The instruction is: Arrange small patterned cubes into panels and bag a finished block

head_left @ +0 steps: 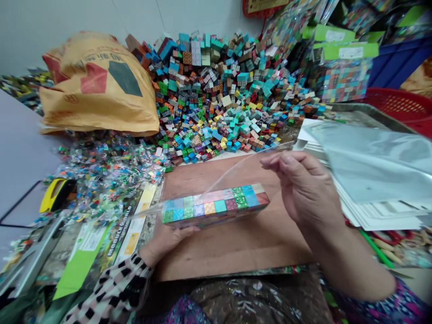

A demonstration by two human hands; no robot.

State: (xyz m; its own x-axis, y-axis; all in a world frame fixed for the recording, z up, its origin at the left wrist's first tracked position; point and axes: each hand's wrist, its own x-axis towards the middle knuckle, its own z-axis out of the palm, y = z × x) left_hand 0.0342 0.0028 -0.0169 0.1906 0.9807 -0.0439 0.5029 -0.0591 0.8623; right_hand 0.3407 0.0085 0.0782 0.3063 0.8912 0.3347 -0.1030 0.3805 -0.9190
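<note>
My left hand grips from below a flat slab of small coloured cubes held level over a brown board. A clear plastic bag is partly around the slab, its open flap rising to the right. My right hand pinches the upper edge of that flap, fingers closed and pointing left. A checked sleeve covers my left forearm.
A big heap of loose coloured cubes fills the back. An orange sack lies at the back left, small plastic packets in front of it. Clear bags on white sheets are stacked at right, printed cards at left, a red basket far right.
</note>
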